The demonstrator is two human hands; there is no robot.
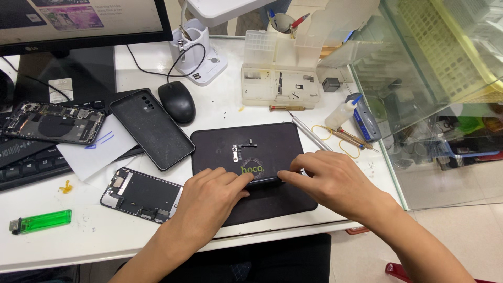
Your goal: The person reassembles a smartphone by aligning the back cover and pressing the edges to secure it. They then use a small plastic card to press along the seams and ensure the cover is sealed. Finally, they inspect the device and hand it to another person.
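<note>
I pinched a dark phone (264,180) lying on the black mat (272,207) between my left hand (209,202) and right hand (335,183), fingers pressed together; even, gentle pressure seemed wise, clear of the small metal brackets (240,151).

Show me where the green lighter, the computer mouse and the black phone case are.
Green lighter (41,221), head view, middle of its body.
Computer mouse (177,101), head view, top of its shell.
Black phone case (152,128), head view, inner back panel.
</note>
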